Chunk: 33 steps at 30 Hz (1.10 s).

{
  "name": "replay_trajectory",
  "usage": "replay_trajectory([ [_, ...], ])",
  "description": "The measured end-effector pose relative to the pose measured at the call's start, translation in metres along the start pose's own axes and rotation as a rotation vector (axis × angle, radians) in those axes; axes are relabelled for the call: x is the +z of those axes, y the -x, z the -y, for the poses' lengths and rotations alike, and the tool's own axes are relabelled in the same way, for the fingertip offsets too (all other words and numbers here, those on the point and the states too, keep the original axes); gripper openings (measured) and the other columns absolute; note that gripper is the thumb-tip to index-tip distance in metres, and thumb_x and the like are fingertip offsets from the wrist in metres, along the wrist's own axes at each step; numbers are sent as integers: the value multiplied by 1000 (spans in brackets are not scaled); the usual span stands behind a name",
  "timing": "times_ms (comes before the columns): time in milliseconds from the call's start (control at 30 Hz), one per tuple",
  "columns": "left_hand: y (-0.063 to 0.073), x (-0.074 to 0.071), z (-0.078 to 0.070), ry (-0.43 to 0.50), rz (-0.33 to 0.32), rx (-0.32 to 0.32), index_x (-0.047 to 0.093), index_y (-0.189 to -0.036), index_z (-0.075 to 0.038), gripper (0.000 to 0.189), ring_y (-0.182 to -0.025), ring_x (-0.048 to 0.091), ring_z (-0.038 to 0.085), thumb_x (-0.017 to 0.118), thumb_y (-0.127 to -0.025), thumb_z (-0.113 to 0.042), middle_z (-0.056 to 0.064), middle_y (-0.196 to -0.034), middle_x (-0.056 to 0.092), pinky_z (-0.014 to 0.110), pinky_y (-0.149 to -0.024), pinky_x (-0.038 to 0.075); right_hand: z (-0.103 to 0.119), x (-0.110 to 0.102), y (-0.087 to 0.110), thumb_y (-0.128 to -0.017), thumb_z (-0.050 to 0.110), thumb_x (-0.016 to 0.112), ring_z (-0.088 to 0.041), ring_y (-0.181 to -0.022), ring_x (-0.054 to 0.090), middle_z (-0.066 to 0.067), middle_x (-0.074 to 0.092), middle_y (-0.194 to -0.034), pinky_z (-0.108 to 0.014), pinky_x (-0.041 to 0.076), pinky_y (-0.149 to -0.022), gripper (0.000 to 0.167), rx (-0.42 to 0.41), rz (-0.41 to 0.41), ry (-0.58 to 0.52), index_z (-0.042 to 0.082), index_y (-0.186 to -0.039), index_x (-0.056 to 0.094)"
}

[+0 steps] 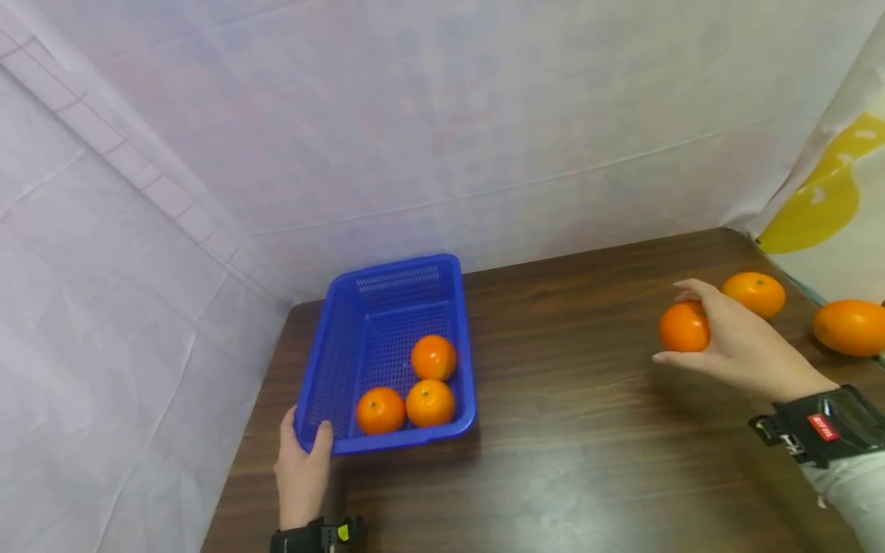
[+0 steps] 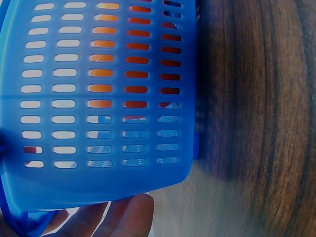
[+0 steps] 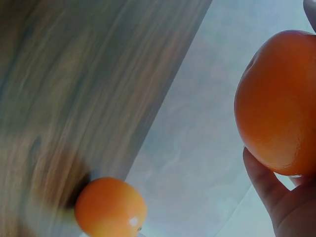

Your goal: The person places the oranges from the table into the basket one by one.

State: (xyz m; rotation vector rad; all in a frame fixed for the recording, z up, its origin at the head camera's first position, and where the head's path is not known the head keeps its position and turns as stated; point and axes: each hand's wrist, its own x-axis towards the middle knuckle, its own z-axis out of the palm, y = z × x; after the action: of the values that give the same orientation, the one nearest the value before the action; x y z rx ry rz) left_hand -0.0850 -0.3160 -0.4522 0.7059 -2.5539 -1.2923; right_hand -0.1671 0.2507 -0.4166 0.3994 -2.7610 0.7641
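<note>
Three oranges [image 1: 431, 402] sit in one blue basket [image 1: 392, 338] near the table's [image 1: 553, 430] far left corner; two more oranges [image 1: 754, 295] lie near the table's right edge. The right hand [image 1: 750, 349], raised above the wood-grained top, pinches a sixth orange [image 1: 682, 327], glossy and round. The left hand [image 1: 302, 470] grips the slotted plastic basket's near left corner.

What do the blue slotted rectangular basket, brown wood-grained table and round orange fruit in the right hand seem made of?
Blue slotted rectangular basket: probably moulded plastic, low sheen; even colour, uniform slots.
Brown wood-grained table: satin wood or laminate; streaky grain and soft glare leave it open.
Round orange fruit in the right hand: likely real, glossy peel with a shallow dip; imitation possible.
</note>
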Motion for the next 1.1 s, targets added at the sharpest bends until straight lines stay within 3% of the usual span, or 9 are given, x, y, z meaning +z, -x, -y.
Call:
replay_trajectory([
  [167, -1, 0, 0, -1, 1, -5, 17, -162, -12, 74, -135, 46, 50, 51, -102, -39, 32, -154, 40, 68, -108, 37, 10, 3, -7, -77, 51, 84, -38, -111, 61, -24, 53, -139, -60, 50, -90, 99, -36, 28, -1, 4, -150, 37],
  [300, 0, 0, 1, -2, 0, -9, 17, -162, -13, 74, -135, 47, 49, 51, -101, -40, 31, -154, 40, 67, -108, 38, 19, 8, -12, -79, 50, 83, -38, -119, 56, -22, 54, -140, -61, 49, -94, 94, -79, 24, -5, 7, -150, 39],
  [667, 1, -1, -5, 7, 13, -47, 14, -162, -13, 75, -139, 43, 49, 50, -101, -39, 30, -157, 36, 67, -112, 35, 46, 21, -30, -78, 44, 85, -32, -107, 59, -12, 55, -131, -51, 57, -81, 67, -192, -17, 40, 12, -132, 60],
  [1100, 1, 0, -5, 4, 17, -47, 13, -162, -12, 76, -139, 41, 50, 50, -101, -39, 31, -158, 34, 67, -111, 35, 76, 29, -55, -81, 41, 83, -31, -104, 59, -10, 56, -124, -47, 56, -81, 59, -281, -5, -7, 12, -127, 61],
])
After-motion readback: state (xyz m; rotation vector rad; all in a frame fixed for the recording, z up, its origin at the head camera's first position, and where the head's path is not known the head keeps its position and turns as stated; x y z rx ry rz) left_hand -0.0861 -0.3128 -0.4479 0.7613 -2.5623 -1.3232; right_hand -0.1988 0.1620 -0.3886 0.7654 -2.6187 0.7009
